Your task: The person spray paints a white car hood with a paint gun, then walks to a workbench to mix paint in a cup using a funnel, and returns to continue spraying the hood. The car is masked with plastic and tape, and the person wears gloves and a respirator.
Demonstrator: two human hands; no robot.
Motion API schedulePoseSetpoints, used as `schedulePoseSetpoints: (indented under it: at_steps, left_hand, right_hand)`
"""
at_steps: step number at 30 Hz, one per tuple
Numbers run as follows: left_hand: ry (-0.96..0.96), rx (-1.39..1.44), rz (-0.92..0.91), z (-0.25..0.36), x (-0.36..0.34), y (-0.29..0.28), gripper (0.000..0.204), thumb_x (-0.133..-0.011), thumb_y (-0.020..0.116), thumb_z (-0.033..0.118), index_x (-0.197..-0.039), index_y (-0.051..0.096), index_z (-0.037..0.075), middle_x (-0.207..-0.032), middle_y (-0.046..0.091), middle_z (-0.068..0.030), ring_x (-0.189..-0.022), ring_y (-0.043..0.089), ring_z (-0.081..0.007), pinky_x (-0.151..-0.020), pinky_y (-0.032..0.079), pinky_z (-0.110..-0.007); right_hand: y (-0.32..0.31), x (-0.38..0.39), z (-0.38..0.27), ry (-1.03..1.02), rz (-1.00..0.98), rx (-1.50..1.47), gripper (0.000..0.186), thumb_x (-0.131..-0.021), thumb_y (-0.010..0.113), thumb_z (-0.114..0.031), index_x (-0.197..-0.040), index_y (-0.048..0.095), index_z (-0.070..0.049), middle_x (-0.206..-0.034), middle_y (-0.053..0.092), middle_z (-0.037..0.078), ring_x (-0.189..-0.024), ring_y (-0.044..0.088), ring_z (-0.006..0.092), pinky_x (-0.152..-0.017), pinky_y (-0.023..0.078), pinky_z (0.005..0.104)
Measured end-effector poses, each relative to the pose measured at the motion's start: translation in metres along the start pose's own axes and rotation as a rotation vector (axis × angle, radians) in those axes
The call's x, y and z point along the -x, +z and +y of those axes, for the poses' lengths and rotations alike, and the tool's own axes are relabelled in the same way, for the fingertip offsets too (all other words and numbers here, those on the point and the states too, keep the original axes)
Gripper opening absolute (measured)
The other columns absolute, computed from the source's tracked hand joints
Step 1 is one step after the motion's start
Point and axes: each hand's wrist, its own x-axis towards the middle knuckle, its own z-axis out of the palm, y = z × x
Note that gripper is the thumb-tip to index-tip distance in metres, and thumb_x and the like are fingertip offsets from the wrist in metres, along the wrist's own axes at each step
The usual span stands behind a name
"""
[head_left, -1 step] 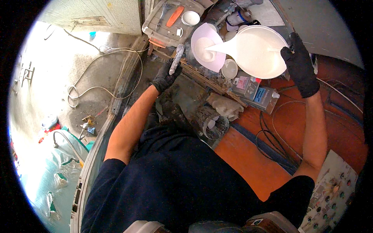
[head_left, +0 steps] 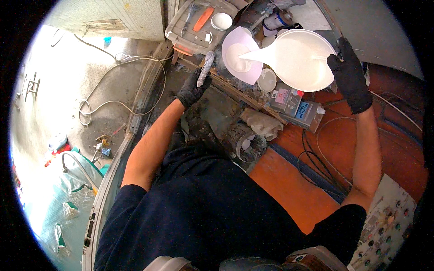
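Note:
My right hand (head_left: 350, 77), in a black glove, is closed on the handle side of a white plastic jug (head_left: 303, 61). The jug tilts left, and its long spout reaches over a pale lilac paper cone (head_left: 255, 67). Whitish liquid or residue shows inside the cone and the jug. My left hand (head_left: 194, 88), also black-gloved, is closed around a grey, paint-crusted handle (head_left: 205, 70) to the left of the cone. What that handle joins to is hard to make out. A round pale lid or cup (head_left: 267, 80) sits just below the spout.
Two metal cans (head_left: 287, 99) stand at the bench edge. A plastic storage box (head_left: 183, 31) bears an orange scraper-like piece (head_left: 203, 19) and a white cup (head_left: 221, 21). Below are a crusted bucket (head_left: 249, 147) and a crumpled cloth (head_left: 262, 124). Hoses (head_left: 312, 158) loop at right.
The white patch in the cone beneath the spout looks smaller. Both hands and the jug hold nearly the same places.

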Motion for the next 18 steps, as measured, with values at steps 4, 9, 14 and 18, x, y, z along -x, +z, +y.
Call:
schedulePoseSetpoints:
  at_steps: [4, 9, 14, 18]
  left_hand:
    - [-0.003, 0.040, -0.011, -0.007, 0.000, -0.001, 0.035, -0.086, 0.065, 0.014, -0.116, 0.050, 0.002, -0.100, 0.059, -0.0087, -0.091, 0.056, -0.0178, -0.082, 0.047, -0.032]
    - [-0.042, -0.081, -0.059, 0.006, -0.003, -0.007, 0.037, -0.087, 0.064, 0.014, -0.118, 0.048, 0.003, -0.102, 0.059, -0.0091, -0.093, 0.056, -0.0180, -0.083, 0.047, -0.032]
    - [0.074, -0.111, -0.020, 0.008, -0.002, -0.011, 0.037, -0.087, 0.064, 0.014, -0.118, 0.048, 0.003, -0.102, 0.059, -0.0084, -0.093, 0.057, -0.0188, -0.084, 0.047, -0.032]
    - [-0.059, -0.122, -0.099, 0.018, -0.006, -0.012, 0.036, -0.087, 0.064, 0.014, -0.117, 0.049, 0.003, -0.103, 0.059, -0.0082, -0.094, 0.057, -0.0186, -0.085, 0.048, -0.032]
  right_hand:
    - [0.003, -0.004, 0.005, -0.054, 0.060, 0.056, 0.061, -0.089, 0.059, -0.019, -0.138, 0.034, 0.006, -0.135, 0.047, 0.023, -0.124, 0.047, 0.0284, -0.102, 0.038, 0.0356]
    - [-0.009, -0.004, -0.005, -0.027, 0.032, 0.138, 0.060, -0.089, 0.059, -0.019, -0.138, 0.034, 0.006, -0.136, 0.046, 0.024, -0.125, 0.045, 0.0283, -0.104, 0.036, 0.0363]
    - [-0.013, -0.003, -0.009, -0.025, 0.030, 0.010, 0.059, -0.089, 0.058, -0.018, -0.138, 0.034, 0.006, -0.138, 0.044, 0.024, -0.127, 0.043, 0.0286, -0.105, 0.035, 0.0354]
    - [-0.014, -0.001, -0.004, -0.026, 0.031, -0.012, 0.059, -0.090, 0.057, -0.017, -0.139, 0.033, 0.006, -0.139, 0.042, 0.023, -0.127, 0.043, 0.0290, -0.105, 0.035, 0.0353]
